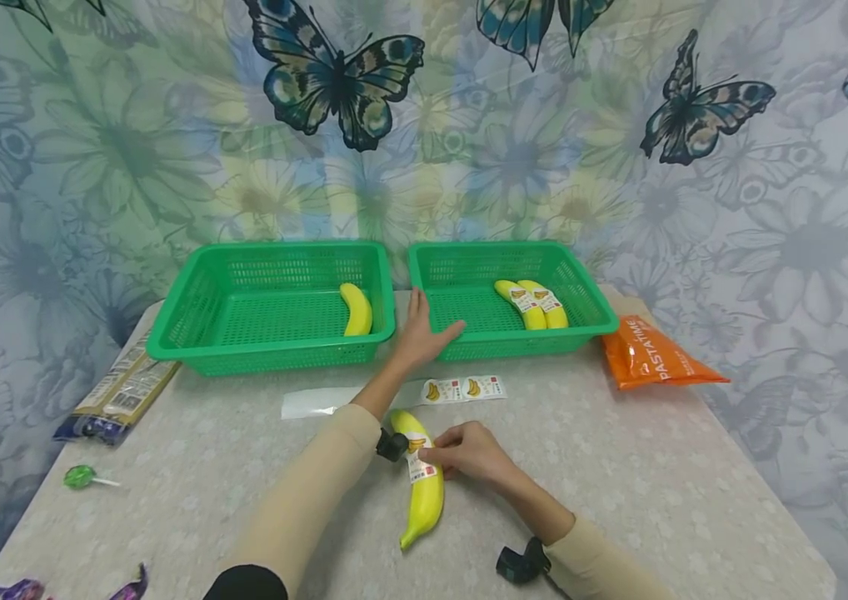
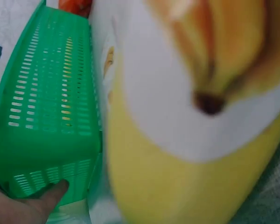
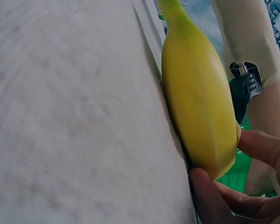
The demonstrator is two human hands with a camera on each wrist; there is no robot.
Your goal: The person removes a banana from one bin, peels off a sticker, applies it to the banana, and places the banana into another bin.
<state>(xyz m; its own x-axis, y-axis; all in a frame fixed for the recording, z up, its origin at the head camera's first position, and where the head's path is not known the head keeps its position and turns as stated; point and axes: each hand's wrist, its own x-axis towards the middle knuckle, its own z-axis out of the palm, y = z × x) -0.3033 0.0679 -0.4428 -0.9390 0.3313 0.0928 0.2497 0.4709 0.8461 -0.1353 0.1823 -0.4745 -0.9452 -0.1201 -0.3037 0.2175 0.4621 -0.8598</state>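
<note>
A yellow banana (image 1: 424, 500) with a white label (image 1: 420, 458) printed with a banana picture lies on the table. My right hand (image 1: 472, 451) pinches its side, the thumb over the label; the right wrist view shows the thumb and fingers about the banana (image 3: 200, 98). Farther back, my left hand (image 1: 420, 337) reaches to the near left corner of the right green basket (image 1: 499, 346), fingers straight and thumb apart. In the left wrist view a finger of the left hand (image 2: 28, 205) touches the basket (image 2: 42, 140). Two labelled bananas (image 1: 532, 305) lie inside it.
Another green basket (image 1: 281, 360) at the left holds one banana (image 1: 356, 310). A label strip (image 1: 463, 390) lies before the baskets. An orange packet (image 1: 652, 354) is at right, a plastic packet (image 1: 120, 387) and green lollipop (image 1: 80, 477) at left, purple-wrapped sweets (image 1: 22, 590) nearer.
</note>
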